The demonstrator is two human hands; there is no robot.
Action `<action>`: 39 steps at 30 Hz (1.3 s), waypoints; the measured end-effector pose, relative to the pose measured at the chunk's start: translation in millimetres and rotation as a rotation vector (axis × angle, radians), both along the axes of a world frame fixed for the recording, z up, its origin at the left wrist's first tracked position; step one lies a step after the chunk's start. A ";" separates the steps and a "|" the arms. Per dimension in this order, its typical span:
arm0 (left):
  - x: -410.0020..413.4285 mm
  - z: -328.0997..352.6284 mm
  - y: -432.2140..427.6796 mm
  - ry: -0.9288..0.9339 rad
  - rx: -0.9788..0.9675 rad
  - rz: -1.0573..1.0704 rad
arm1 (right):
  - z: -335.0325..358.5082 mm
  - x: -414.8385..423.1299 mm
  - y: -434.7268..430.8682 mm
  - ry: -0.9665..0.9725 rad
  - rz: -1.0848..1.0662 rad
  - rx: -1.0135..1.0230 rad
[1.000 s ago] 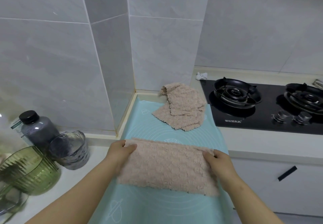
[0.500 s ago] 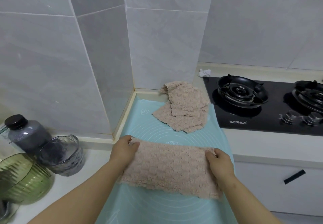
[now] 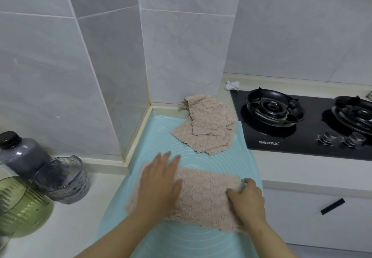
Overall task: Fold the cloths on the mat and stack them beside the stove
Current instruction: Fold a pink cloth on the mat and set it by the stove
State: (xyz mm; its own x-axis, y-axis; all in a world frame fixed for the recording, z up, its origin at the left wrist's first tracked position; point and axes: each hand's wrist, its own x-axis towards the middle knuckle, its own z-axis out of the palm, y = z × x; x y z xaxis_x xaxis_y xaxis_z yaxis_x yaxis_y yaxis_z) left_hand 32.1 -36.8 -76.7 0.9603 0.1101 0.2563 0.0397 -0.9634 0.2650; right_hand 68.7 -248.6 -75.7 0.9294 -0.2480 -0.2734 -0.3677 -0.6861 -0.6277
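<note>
One near cloth (image 3: 207,197), pinkish-beige and nubbly, is lying across the front half of the mat (image 3: 177,241), stretched out as a long rectangle from left to right. The left hand (image 3: 159,185) is lying flat on its left end, fingers straight and spread, palm pressing down, fingertips reaching past the far edge onto the mat. The right hand (image 3: 248,199) is working the other end: fingers curled round the cloth's right edge, thumb lying on top, so it is gripping the fabric there.

Further back, a loose pile of cloths (image 3: 209,130) of the same colour is sitting at the mat's far right corner, spilling off the mat towards the wall. At least two layers are showing, but the exact number is impossible to tell. The pile's right side is lying just beside the stove (image 3: 298,149).

That is one teal mat, lying on the white counter (image 3: 302,169). The black glass stove is showing two burners, the left burner (image 3: 274,108) and the right burner (image 3: 356,114), the latter cut off by the frame, with two knobs (image 3: 330,137) in front of them. One small crumpled white scrap (image 3: 232,85) is sitting at the stove's far left corner.

Off to the left, three vessels are crowding together: one dark bottle (image 3: 20,153), one clear glass jug (image 3: 62,179) and one green ribbed bowl (image 3: 22,209). One black drawer handle (image 3: 332,206) is showing below the counter on the right.
</note>
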 end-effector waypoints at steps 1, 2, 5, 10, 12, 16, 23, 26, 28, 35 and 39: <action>-4.1 -3.7 -8.2 0.134 0.039 -0.037 | -0.1 -4.4 -0.6 0.019 0.013 -0.022; -6.7 -11.7 -13.5 0.219 0.036 -0.060 | -0.2 -8.4 -1.4 0.036 0.023 -0.042; -11.2 -34.8 -19.4 0.378 0.024 -0.035 | -0.8 -16.6 -4.5 0.071 0.032 -0.050; -13.4 -40.5 -22.5 0.365 0.101 -0.031 | -3.2 -26.5 -11.3 0.102 0.048 0.004; -14.1 -34.5 -24.8 0.416 0.088 -0.028 | -5.6 -30.8 -13.7 0.096 0.054 0.024; -13.8 -29.8 -25.2 0.467 0.091 -0.006 | -8.3 -37.9 -18.1 0.059 0.073 0.056; -15.1 -24.8 -26.7 0.483 0.188 -0.018 | -9.5 -42.9 -12.4 -0.007 0.159 -0.037; -22.8 -20.0 -33.4 0.409 0.260 -0.018 | -7.0 -46.2 -10.6 -0.034 0.179 -0.086; -25.3 -24.7 -33.9 0.379 0.235 -0.021 | -5.4 -45.5 -10.8 -0.063 0.183 -0.064; -23.0 -14.5 -25.1 0.357 0.022 -0.013 | 11.9 -36.2 -8.8 -0.105 0.036 0.352; -22.7 7.9 -9.4 0.291 -0.431 0.062 | 28.5 -31.9 9.4 -0.155 0.057 0.509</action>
